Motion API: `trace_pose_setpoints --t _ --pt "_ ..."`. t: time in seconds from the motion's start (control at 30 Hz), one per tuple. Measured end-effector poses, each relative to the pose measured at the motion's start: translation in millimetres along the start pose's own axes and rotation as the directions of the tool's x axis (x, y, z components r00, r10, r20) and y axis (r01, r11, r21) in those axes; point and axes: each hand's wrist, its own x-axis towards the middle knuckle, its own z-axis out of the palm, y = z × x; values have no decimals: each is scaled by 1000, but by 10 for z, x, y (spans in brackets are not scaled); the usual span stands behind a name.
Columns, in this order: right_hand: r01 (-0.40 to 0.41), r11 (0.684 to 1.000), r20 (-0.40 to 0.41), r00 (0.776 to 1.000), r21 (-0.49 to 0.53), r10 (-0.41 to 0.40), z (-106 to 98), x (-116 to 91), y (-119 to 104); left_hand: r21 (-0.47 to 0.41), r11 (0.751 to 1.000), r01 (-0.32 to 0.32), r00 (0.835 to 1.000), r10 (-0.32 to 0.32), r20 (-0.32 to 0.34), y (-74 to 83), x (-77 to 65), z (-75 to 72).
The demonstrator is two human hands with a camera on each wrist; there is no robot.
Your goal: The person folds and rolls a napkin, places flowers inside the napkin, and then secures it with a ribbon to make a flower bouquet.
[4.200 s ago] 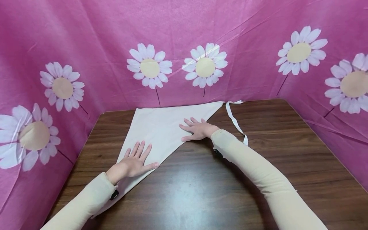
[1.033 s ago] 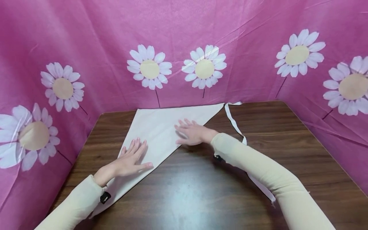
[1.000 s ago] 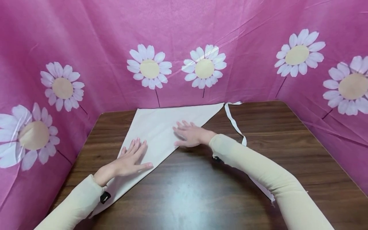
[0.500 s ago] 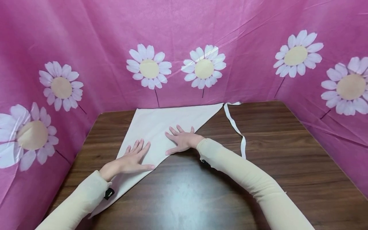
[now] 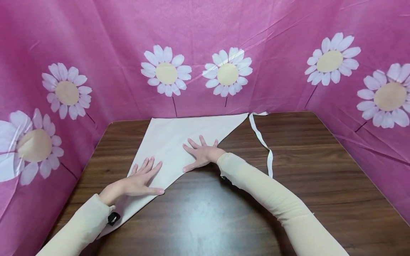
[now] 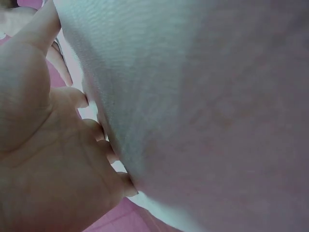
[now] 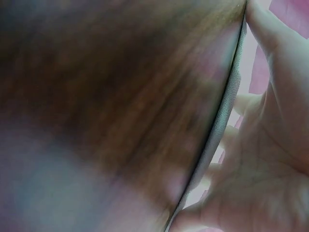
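Note:
A white triangular cloth [image 5: 179, 135] lies flat on the table, its long slanting edge facing me, and a narrow white tie strip [image 5: 259, 137] trails from its far right corner. My left hand [image 5: 136, 185] rests on the near left part with fingers spread, the thumb at the slanting edge. Further along that edge my right hand [image 5: 201, 153] lies with fingers spread on the cloth. In the left wrist view, the left palm [image 6: 53, 145] shows close over the fabric [image 6: 169, 96]. The right wrist view has the right hand's fingers [image 7: 229, 137] beyond the cloth's edge [image 7: 224, 108].
The brown wooden table [image 5: 320, 170] carries the cloth up to its far edge. A pink curtain [image 5: 205, 21] with large white daisies rises behind and on both sides. My right sleeve [image 5: 269, 193] covers the lower end of the tie strip.
My right hand has slid left and towards me along the slanting edge, fingers pressed onto the cloth. My left hand shifts slightly left. The cloth keeps its shape and place.

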Motion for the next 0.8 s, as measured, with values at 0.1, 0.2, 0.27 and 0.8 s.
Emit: trace_pose_setpoints --t 0.1,0.2,0.27,0.8 --pt "-1 1000 3 1000 5 1 6 9 5 -7 1000 -11 1000 11 6 -13 -54 3" --pt "-1 1000 3 1000 9 1 4 11 9 -27 999 -46 999 46 4 -44 -103 -2" --pt "1 1000 3 1000 11 -1 5 15 10 -26 997 -75 997 75 -2 -73 -132 4" --pt "11 1000 10 1000 9 -11 0 12 14 -120 958 -261 965 259 -29 -313 -295 -27"
